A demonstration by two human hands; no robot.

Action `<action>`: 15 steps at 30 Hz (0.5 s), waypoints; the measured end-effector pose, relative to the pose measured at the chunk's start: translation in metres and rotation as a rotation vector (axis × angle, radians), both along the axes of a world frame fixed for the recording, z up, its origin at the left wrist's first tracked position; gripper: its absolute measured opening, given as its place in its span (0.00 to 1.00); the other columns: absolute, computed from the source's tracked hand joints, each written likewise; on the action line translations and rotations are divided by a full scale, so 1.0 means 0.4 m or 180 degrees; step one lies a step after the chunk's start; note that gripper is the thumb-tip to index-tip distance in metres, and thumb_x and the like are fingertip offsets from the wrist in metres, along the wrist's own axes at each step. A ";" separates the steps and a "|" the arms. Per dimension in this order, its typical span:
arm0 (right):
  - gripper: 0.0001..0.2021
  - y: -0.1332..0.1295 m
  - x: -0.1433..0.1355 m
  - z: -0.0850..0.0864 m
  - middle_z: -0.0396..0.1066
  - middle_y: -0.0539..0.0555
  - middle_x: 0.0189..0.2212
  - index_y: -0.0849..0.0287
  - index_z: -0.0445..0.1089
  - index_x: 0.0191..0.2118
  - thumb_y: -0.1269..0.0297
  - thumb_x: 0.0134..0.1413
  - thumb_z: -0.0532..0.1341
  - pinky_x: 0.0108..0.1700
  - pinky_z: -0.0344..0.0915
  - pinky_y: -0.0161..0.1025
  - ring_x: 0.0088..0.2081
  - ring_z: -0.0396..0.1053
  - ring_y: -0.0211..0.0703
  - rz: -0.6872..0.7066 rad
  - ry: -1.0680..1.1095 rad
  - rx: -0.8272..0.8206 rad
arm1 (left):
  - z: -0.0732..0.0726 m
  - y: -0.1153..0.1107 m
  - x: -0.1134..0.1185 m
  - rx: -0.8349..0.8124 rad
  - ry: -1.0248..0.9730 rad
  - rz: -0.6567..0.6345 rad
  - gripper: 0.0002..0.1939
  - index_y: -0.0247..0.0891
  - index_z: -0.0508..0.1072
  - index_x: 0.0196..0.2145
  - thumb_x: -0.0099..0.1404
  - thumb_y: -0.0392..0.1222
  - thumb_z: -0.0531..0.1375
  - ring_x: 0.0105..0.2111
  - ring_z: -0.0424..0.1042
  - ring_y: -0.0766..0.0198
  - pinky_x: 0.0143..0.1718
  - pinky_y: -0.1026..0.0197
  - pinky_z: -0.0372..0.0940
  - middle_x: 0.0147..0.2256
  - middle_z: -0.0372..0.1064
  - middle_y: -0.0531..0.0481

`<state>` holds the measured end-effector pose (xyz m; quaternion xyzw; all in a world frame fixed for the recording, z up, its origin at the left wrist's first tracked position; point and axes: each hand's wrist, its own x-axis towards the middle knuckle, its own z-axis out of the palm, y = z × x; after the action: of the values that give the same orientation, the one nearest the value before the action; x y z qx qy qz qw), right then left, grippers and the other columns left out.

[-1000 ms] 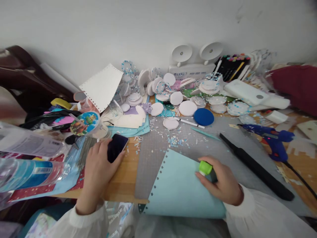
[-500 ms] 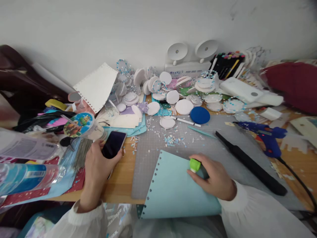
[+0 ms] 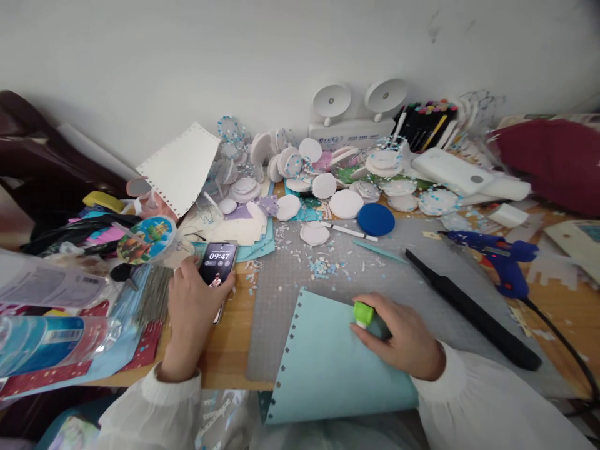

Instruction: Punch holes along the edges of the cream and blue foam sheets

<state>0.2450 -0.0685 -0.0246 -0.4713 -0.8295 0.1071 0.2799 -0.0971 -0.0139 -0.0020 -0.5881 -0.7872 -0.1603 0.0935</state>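
Note:
My left hand (image 3: 194, 307) grips a smartphone (image 3: 219, 264) by its edges, thumb on one side and fingers on the other. The phone's screen is lit and reads 09:47; it lies by the wooden table's front left part. In my right hand (image 3: 403, 331) is a small green craft punch (image 3: 364, 314), held between thumb and fingers over a light blue sheet of paper (image 3: 328, 369). Small flower-shaped holes run down the sheet's left edge. The sheet rests partly on a grey cutting mat (image 3: 276, 312) and overhangs the table's front edge.
Blue and white paper bits (image 3: 323, 267) lie on the mat, behind the sheet. A long black tool (image 3: 473, 312) and a blue glue gun (image 3: 509, 256) with its cord are at right. White paper discs (image 3: 345, 204) crowd the back. A plastic bottle (image 3: 51, 340) lies at left.
The phone's screen has lit up, and the phone now lies flatter, with my left hand slightly shifted around it. My right hand still holds the green punch at the sheet.

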 end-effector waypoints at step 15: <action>0.12 0.000 0.000 -0.002 0.74 0.55 0.34 0.57 0.61 0.47 0.61 0.59 0.56 0.34 0.70 0.39 0.33 0.75 0.44 0.0061 -0.0102 0.0060 | 0.041 -0.088 -0.096 0.0495 -0.1776 -0.0643 0.20 0.38 0.74 0.33 0.69 0.50 0.47 0.49 0.68 0.55 0.55 0.51 0.59 0.46 0.70 0.46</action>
<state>0.2450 -0.0685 -0.0253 -0.4624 -0.8393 0.0945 0.2699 -0.1356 -0.0493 0.0142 -0.5878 -0.7054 -0.3838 -0.0980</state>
